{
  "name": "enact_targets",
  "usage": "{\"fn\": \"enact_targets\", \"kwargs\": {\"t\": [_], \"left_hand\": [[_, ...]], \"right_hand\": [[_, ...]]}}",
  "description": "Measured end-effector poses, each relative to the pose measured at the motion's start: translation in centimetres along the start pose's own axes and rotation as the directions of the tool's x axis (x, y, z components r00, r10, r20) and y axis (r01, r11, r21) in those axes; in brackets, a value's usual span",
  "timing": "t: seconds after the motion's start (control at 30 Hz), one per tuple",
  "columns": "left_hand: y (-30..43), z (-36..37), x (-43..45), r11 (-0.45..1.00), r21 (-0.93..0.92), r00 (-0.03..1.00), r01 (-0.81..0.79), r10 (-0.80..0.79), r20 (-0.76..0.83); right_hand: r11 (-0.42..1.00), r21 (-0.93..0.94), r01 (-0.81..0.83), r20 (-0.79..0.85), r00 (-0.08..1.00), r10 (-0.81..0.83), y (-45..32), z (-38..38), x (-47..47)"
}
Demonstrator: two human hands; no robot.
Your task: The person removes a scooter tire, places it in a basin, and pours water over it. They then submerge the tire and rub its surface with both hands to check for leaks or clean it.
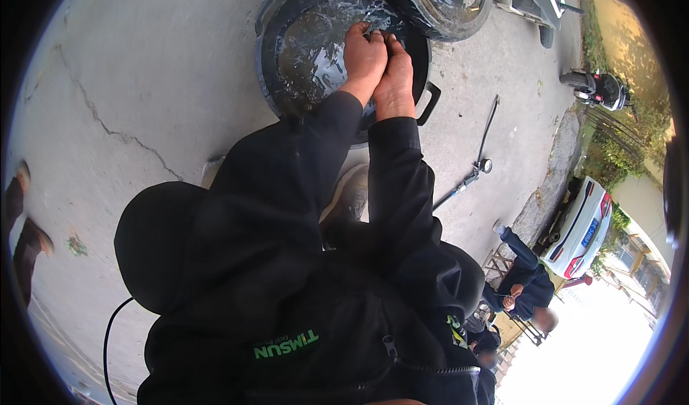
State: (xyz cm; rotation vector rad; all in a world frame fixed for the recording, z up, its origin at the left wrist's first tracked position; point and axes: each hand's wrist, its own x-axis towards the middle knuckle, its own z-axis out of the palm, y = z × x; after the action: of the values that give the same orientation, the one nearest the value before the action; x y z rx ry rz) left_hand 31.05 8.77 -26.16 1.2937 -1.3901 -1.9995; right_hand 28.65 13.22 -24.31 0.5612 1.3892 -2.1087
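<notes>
A round black plastic basin (pixel 267 77) stands on the concrete before me, with dark, rippling water (pixel 307 50) in it. Over the water, my left hand (pixel 366 58) and my right hand (pixel 395 77) are close together, side by side, their fingers curled and fingertips meeting. Something small and dark seems to be between the fingertips, but I cannot tell what it is or which hand grips it. A wheel with a black tire (pixel 430 23) hangs over the basin's far right side, just beyond my fingers.
Right of the basin, a tire inflator with a gauge (pixel 485 165) and hose lies on the ground. Beyond are a parked motorcycle (pixel 597 90), a white car (pixel 578 227) and a seated person (pixel 525 286). Another person's feet (pixel 40 241) show at the far left.
</notes>
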Motion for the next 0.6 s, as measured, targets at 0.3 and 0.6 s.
{"fn": "enact_targets", "kwargs": {"t": [0.3,0.6], "left_hand": [[-13.3,-4.4,-2.7,0.626,0.684,0.866,-0.373,0.500,0.015],[1.0,2.0,-1.4,0.857,-0.513,0.997,-0.043,0.073,0.037]], "right_hand": [[0.978,-0.168,-0.121,-0.660,0.751,-0.020,7.8,-8.1,-0.5],[0.845,0.530,-0.067,0.235,0.969,-0.070,-1.9,-4.4,2.5]]}}
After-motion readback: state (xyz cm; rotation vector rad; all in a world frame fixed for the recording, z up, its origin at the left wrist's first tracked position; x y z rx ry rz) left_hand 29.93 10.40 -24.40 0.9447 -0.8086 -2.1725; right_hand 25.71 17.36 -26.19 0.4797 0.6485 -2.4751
